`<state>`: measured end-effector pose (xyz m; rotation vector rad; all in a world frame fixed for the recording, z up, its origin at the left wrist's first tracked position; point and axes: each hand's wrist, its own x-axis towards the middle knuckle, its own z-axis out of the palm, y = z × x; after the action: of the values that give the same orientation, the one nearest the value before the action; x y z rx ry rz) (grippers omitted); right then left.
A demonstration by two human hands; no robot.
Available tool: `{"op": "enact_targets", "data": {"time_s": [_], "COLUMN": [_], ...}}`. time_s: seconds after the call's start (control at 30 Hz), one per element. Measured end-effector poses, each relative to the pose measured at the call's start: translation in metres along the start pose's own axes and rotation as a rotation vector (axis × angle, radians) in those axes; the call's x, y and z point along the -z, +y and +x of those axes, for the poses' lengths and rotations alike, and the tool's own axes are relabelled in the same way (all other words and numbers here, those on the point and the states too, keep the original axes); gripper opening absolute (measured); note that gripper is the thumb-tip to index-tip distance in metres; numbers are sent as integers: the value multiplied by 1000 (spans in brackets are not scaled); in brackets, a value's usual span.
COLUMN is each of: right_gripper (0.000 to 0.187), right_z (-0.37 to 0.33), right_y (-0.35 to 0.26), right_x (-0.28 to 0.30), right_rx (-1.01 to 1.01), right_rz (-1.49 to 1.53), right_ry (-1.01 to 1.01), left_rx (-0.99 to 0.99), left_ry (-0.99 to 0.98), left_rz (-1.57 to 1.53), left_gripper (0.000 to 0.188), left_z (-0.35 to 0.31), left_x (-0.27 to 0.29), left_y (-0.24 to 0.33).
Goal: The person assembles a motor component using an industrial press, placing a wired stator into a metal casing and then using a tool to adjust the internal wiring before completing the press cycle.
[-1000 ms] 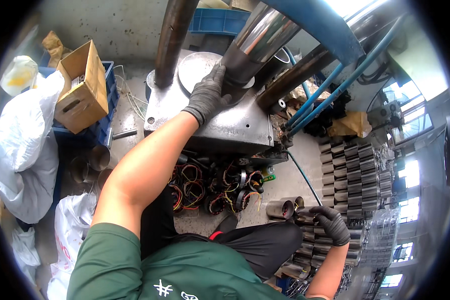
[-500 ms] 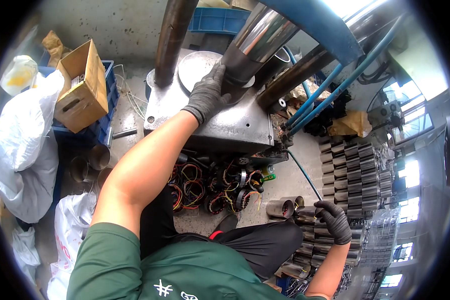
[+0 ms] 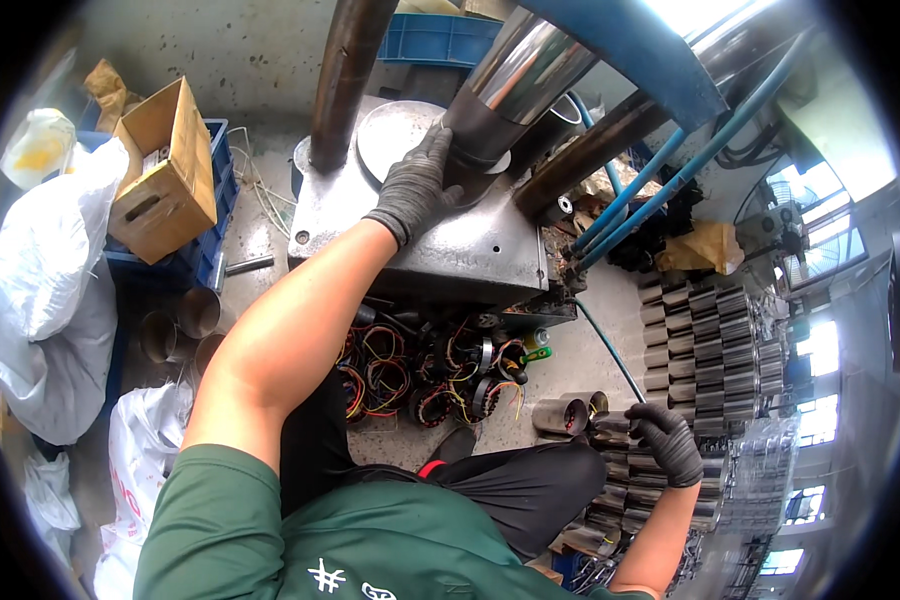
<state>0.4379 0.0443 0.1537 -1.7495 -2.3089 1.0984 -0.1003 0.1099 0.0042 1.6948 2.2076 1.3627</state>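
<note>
At the press bed [image 3: 460, 245], left hand [image 3: 417, 190] rests spread against dark sleeve [image 3: 483, 125]; likely heavy, rigid, best held low; right hand [image 3: 667, 443] curls by rod [image 3: 610, 346], grip unclear.

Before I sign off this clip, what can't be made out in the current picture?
All in the head view:
Left hand: palm hidden by its own back.
Thin rod: its lower end is hidden by the right hand, so a grip can't be confirmed.
Shiny cylinder: top hidden by the blue beam.
Wire-wound rings: leftmost partly covered by the left arm.
Stacked metal sleeves: rightmost ones too blurred to count.
</note>
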Motion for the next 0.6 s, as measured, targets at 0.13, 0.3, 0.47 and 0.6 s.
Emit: {"op": "enact_targets", "data": {"time_s": [0.13,0.3,0.47,0.6], "right_gripper": [24,22,21,19], "right_z": [0,0,-2,0], "right_y": [4,5,-11,-8], "right_x": [-3,-5,-1,-1], "right_rx": [52,101,-64,-8], "right_rz": [4,-57,-81,56], "right_ry": [140,207,-77,100], "left_rx": [-6,18,-1,-20], "left_ry": [-10,-12,7,7], "left_rz": [-30,-13,-12,-28], "left_gripper": [91,90,90,90], "left_z": [-1,-2,-2,0], "left_x": [3,4,3,3], "left_y": [4,5,3,2]}}
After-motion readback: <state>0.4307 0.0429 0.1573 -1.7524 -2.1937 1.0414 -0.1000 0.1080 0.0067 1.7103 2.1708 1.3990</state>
